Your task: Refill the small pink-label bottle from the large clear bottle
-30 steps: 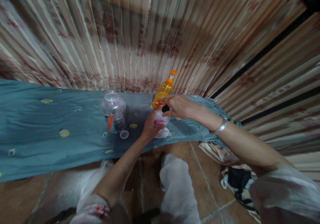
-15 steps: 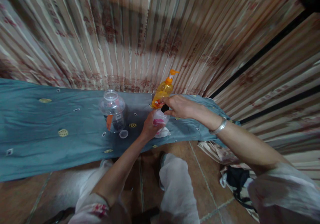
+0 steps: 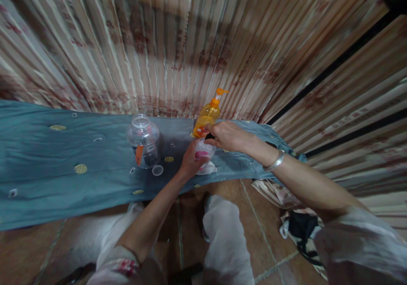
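Observation:
My left hand (image 3: 190, 160) is wrapped round a translucent bottle with a pink print (image 3: 205, 151). At the bottle's top, the fingers of my right hand (image 3: 225, 135) close on its black cap (image 3: 210, 136); whether the cap is loose cannot be made out. Just behind stands an orange pump bottle (image 3: 206, 119), its lower part partly covered by my right hand. A crumpled white tissue (image 3: 208, 169) lies beneath the bottle I hold. To the left, an open clear plastic jar (image 3: 144, 143) stands upright, with a small round clear lid (image 3: 157, 170) beside its base.
A blue-green patterned cloth (image 3: 108, 149) covers the bench. Pleated curtains (image 3: 159, 43) hang right behind it, and dark poles (image 3: 330, 73) slant at the right. On the tiled floor (image 3: 254, 234), a bundle of fabric and straps (image 3: 303, 230) lies at the lower right.
My right hand has turned slightly over the black cap and its wrist has shifted a little left. A dark object shows behind that wrist. The left hand and bottle stay put.

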`<state>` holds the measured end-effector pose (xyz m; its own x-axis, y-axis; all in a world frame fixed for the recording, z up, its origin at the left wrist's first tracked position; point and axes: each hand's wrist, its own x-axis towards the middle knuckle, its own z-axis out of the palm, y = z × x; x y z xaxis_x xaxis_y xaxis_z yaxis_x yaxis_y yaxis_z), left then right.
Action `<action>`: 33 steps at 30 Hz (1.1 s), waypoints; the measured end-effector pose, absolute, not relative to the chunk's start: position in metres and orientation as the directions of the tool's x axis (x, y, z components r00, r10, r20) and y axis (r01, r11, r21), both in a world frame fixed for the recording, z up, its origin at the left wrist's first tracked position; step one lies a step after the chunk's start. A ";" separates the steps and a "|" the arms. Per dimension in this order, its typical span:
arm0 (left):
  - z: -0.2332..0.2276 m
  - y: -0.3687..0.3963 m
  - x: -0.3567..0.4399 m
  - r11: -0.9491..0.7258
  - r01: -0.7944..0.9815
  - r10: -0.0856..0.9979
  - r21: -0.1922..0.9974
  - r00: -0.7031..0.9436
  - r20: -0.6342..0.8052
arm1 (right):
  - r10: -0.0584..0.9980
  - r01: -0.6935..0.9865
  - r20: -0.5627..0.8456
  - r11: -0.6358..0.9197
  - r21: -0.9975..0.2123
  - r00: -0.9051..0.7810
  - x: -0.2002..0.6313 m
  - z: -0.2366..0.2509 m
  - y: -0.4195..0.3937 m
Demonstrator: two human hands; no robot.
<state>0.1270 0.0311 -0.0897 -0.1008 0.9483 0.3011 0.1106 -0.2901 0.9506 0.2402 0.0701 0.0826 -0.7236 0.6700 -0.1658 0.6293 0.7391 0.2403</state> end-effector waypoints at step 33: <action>-0.094 0.035 0.128 -0.286 0.123 0.948 0.950 -0.107 0.299 | 0.675 0.639 -0.139 0.734 0.229 -0.725 0.240 0.081 0.064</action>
<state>0.1277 0.0347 -0.0941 -0.1074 0.9481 0.2994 0.1231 -0.2862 0.9502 0.2401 0.0638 0.0814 -0.7250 0.6746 -0.1389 0.6393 0.7342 0.2286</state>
